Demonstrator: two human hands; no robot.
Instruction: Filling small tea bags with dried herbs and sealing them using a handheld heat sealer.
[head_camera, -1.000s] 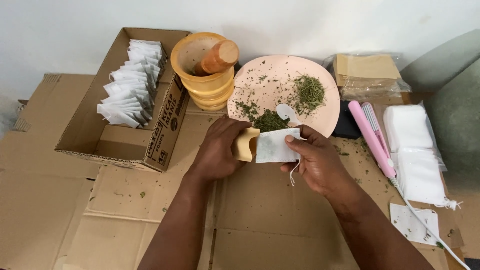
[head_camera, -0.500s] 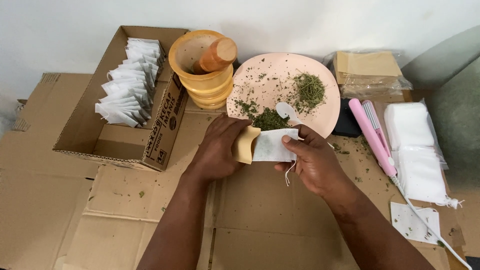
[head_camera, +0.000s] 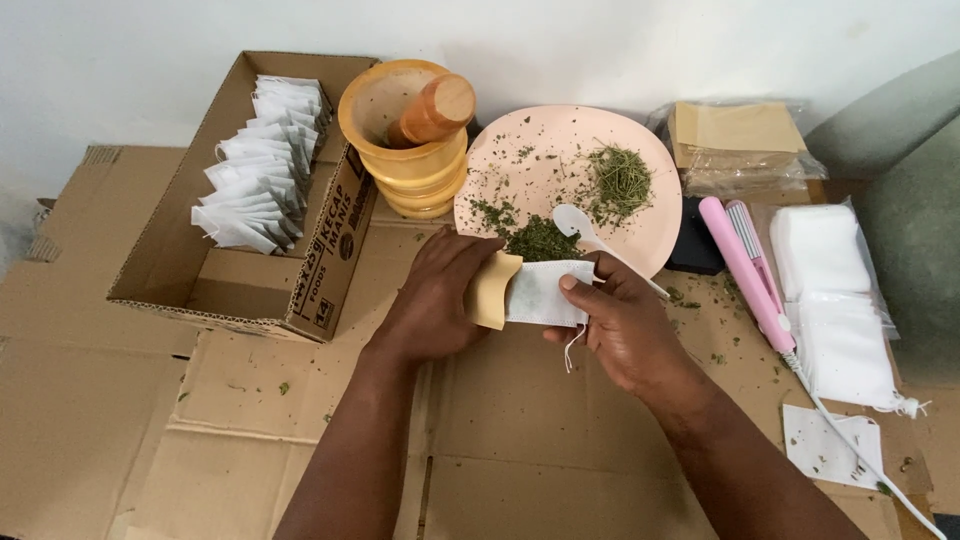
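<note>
Your left hand (head_camera: 435, 300) and right hand (head_camera: 620, 320) meet near the middle of the view, over the flattened cardboard (head_camera: 500, 440) that covers the work surface, and together they hold a small white bag (head_camera: 545, 293) with a tan paper piece (head_camera: 493, 290) at its left end. Your left hand is closed on the tan piece, fingers curled over it, while your right hand pinches the bag's right end with the thumb on top; a short white string (head_camera: 570, 350) dangles below the bag. Just beyond the bag, at 12 o'clock from your hands, sits a pink plate (head_camera: 560, 160) with two heaps of dried green herbs (head_camera: 620, 185) and a white spoon (head_camera: 580, 225) resting on it, its handle running out over the plate's near edge toward your right hand. At 11 o'clock from your hands stands a wooden mortar (head_camera: 405, 150) with a pestle (head_camera: 435, 110) leaning inside it. At 10 o'clock, an open cardboard box (head_camera: 250, 280) holds a row of filled white bags (head_camera: 260, 165) stacked on edge. At 3 o'clock from your hands lies a pink heat sealer (head_camera: 745, 265) with a white cord (head_camera: 850, 440) trailing toward 5 o'clock, and just past it a stack of empty white bags (head_camera: 835, 300) in clear wrap. At 1 o'clock, behind the plate, is a clear packet of tan paper pieces (head_camera: 740, 140). Herb crumbs are scattered over the cardboard around the plate.
</note>
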